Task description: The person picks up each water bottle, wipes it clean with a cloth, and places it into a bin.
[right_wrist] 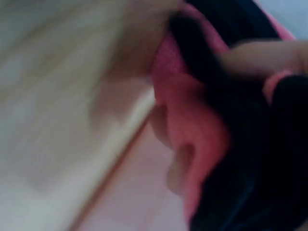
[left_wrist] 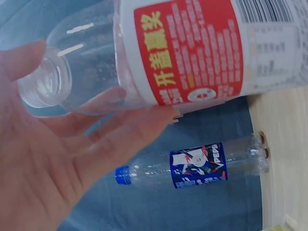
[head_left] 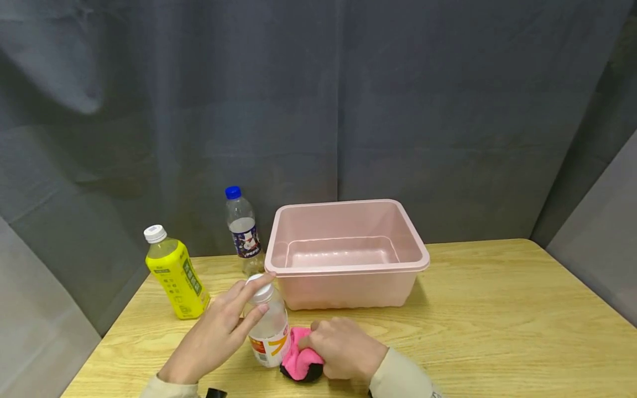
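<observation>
A clear bottle [head_left: 271, 331] with a white cap and a red and white label stands upright on the table. The left hand [head_left: 219, 329] is at its neck, thumb and fingers curved around it; in the left wrist view this hand [left_wrist: 72, 139] lies beside the bottle's clear shoulder [left_wrist: 91, 57]. Just right of the bottle, the right hand [head_left: 343, 348] grips a pink and black cloth [head_left: 299, 359] at the tabletop. The right wrist view shows the cloth [right_wrist: 197, 120] bunched up, with fingertips [right_wrist: 179, 175] among its folds, somewhat blurred.
Behind the hands stands a pink bin [head_left: 348, 287]. Left of it is a blue-capped Pepsi bottle [head_left: 246, 237], upright. Farther left stands a yellow bottle [head_left: 181, 282] with a white cap. A dark curtain [head_left: 318, 110] hangs behind the wooden table [head_left: 497, 320].
</observation>
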Demonstrator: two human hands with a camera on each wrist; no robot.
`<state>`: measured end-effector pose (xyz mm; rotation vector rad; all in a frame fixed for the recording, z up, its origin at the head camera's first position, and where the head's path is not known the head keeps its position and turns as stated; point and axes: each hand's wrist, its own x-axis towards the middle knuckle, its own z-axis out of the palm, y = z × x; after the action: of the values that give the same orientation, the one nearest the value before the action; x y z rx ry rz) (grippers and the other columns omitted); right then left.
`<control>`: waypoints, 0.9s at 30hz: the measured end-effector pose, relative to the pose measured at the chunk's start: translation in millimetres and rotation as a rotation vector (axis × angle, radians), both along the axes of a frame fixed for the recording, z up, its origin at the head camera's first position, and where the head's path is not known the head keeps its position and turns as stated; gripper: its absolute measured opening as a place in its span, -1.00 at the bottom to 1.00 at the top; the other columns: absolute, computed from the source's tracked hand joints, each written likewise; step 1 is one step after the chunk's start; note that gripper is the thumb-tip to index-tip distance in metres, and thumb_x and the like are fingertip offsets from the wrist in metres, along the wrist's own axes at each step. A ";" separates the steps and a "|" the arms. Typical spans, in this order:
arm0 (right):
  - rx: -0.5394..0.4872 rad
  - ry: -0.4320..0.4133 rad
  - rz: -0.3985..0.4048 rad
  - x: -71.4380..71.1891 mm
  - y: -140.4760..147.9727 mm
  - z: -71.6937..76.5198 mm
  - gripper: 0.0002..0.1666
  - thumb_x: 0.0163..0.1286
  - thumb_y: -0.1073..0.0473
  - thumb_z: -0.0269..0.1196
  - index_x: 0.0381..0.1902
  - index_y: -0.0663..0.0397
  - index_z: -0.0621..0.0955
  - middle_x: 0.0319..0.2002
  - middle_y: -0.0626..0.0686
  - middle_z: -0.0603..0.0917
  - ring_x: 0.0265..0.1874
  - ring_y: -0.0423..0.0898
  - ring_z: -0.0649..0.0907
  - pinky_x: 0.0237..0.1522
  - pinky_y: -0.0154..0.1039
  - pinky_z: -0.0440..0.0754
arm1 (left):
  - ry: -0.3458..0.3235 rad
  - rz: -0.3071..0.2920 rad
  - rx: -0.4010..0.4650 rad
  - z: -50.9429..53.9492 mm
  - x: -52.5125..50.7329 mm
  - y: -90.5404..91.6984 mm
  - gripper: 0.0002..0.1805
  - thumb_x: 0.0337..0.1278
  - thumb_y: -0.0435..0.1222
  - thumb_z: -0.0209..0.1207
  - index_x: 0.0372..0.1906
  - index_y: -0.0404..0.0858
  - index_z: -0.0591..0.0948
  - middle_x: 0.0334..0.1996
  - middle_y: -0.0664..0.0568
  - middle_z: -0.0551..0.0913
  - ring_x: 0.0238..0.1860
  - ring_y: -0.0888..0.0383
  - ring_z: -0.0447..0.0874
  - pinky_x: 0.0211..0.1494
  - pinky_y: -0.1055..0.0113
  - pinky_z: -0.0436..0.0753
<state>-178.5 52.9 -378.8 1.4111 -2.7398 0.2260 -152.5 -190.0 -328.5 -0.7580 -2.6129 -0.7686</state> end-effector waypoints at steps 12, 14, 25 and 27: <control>-0.079 0.008 0.018 -0.8 1.9 0.6 -0.40 -0.14 0.44 0.47 -0.18 -0.33 0.72 -0.49 -0.25 0.50 -0.50 -0.32 0.50 -0.46 -0.39 0.45 | -0.057 -0.007 0.041 -1.5 -1.6 -3.8 -0.49 0.52 -0.13 0.11 0.47 0.00 0.39 0.31 0.03 0.53 0.26 -0.04 0.55 0.20 -0.13 0.59; -0.161 0.038 0.029 -0.5 2.4 5.2 -0.38 -0.13 0.44 0.46 -0.12 -0.29 0.73 -0.46 -0.23 0.52 -0.49 -0.32 0.51 -0.46 -0.40 0.44 | -0.072 0.005 0.041 -1.2 -1.2 -4.0 -0.48 0.52 -0.11 0.11 0.47 0.01 0.39 0.31 0.03 0.53 0.26 -0.05 0.55 0.20 -0.15 0.59; -0.803 0.199 0.082 1.2 -0.9 28.0 -0.37 -0.07 0.59 0.32 0.00 0.06 0.69 -0.20 0.00 0.68 -0.27 -0.13 0.65 -0.21 -0.29 0.67 | -0.025 0.000 0.027 -2.9 -1.6 -2.9 -0.49 0.51 -0.18 0.13 0.46 -0.02 0.40 0.27 0.02 0.56 0.22 -0.02 0.58 0.17 -0.09 0.62; -0.918 0.182 0.105 1.0 -2.1 30.6 -0.38 -0.04 0.59 0.36 0.03 0.11 0.68 -0.15 0.05 0.69 -0.21 -0.10 0.66 -0.14 -0.24 0.69 | -0.018 -0.001 0.024 -3.3 -2.0 -2.8 -0.49 0.51 -0.18 0.13 0.46 -0.01 0.40 0.27 0.03 0.56 0.23 -0.02 0.57 0.18 -0.10 0.61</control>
<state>-177.4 50.8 -348.3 1.1864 -1.9449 1.1117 -154.6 -192.8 -331.8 -0.7491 -2.6148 -0.8091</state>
